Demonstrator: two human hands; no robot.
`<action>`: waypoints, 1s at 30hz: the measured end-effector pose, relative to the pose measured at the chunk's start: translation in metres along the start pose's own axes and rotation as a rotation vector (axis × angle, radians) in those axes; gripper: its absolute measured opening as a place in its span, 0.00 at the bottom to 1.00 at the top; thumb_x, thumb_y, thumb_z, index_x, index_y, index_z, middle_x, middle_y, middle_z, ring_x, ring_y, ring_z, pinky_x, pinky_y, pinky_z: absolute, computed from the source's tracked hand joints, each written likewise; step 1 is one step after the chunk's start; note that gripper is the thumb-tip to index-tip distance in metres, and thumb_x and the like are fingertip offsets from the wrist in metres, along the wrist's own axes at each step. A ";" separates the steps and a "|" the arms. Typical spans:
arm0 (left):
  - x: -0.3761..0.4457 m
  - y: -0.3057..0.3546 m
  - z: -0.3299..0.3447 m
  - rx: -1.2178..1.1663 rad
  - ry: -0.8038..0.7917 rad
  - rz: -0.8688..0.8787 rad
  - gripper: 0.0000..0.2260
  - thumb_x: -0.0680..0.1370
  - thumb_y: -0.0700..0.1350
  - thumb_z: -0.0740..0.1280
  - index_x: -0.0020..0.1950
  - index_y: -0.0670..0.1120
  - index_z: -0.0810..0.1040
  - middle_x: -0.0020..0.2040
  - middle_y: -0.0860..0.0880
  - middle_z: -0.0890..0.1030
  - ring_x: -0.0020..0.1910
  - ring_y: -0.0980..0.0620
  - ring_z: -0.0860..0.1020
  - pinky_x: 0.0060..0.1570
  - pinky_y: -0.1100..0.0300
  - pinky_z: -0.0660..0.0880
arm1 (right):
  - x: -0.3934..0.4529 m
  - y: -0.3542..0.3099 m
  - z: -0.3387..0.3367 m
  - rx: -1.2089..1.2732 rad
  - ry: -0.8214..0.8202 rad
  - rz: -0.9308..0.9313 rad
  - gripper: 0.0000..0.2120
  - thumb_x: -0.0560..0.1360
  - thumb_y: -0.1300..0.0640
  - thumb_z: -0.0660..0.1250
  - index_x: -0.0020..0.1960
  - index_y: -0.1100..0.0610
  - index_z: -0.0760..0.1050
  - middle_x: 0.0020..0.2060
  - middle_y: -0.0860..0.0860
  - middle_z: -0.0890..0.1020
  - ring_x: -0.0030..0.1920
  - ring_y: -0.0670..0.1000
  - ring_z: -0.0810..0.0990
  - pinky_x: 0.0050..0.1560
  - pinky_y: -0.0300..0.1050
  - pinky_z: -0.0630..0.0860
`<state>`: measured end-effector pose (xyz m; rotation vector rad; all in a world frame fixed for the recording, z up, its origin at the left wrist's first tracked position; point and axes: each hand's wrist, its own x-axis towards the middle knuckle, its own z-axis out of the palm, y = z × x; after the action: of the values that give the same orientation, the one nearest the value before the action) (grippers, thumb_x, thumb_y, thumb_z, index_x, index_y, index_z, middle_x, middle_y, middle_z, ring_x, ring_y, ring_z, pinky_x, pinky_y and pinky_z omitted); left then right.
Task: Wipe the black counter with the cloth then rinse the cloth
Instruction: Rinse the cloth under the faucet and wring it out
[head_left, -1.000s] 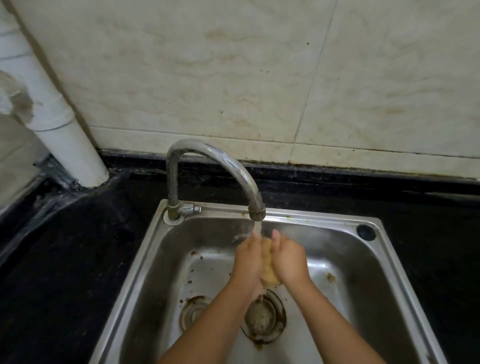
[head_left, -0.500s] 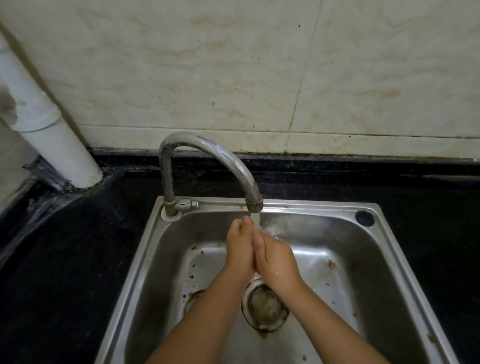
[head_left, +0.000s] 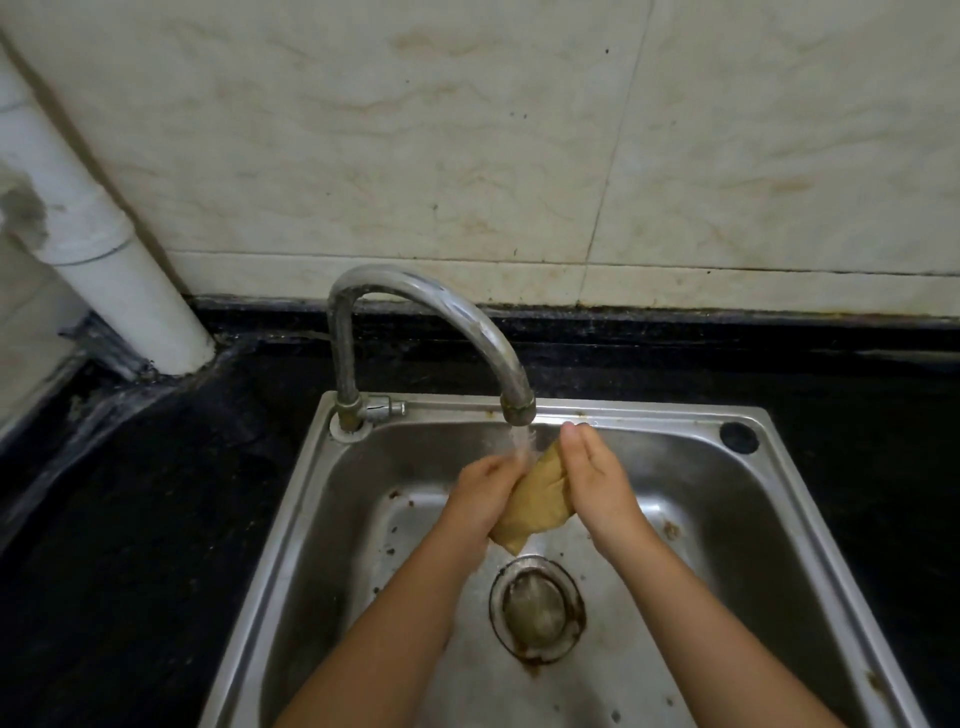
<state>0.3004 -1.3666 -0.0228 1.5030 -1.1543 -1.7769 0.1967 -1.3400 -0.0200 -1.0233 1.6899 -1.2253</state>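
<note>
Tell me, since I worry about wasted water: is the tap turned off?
No, water streams from the faucet onto the cloth held between both hands over the sink.

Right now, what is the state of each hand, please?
Left hand: closed on the yellow cloth, under the running tap.
Right hand: fingers straight, pressed flat against the cloth.

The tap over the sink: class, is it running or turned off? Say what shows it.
Running. A stream of water falls from the tap spout onto the yellow cloth pressed between both hands.
</note>
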 end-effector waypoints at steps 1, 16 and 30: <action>-0.001 0.003 0.000 0.021 0.003 0.016 0.09 0.78 0.48 0.61 0.41 0.48 0.76 0.44 0.46 0.80 0.44 0.49 0.78 0.47 0.56 0.74 | 0.000 -0.002 0.001 0.004 0.015 -0.017 0.16 0.80 0.56 0.54 0.33 0.54 0.63 0.29 0.49 0.67 0.32 0.46 0.66 0.35 0.40 0.65; 0.002 -0.009 0.017 -0.305 0.168 0.071 0.13 0.81 0.43 0.57 0.38 0.44 0.73 0.33 0.46 0.76 0.33 0.51 0.75 0.33 0.62 0.73 | 0.015 0.012 0.017 -0.488 -0.019 0.040 0.23 0.82 0.54 0.46 0.46 0.65 0.76 0.43 0.62 0.81 0.42 0.55 0.75 0.36 0.41 0.62; -0.002 0.000 0.024 -0.414 0.121 0.040 0.13 0.80 0.50 0.56 0.46 0.43 0.75 0.41 0.45 0.79 0.41 0.49 0.78 0.45 0.54 0.75 | 0.010 0.013 -0.003 -0.319 0.040 0.090 0.20 0.82 0.53 0.48 0.47 0.63 0.75 0.44 0.59 0.79 0.46 0.55 0.75 0.41 0.41 0.65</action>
<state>0.2779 -1.3585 -0.0214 1.3067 -0.6975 -1.7394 0.1884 -1.3456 -0.0337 -1.0997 1.9835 -0.9423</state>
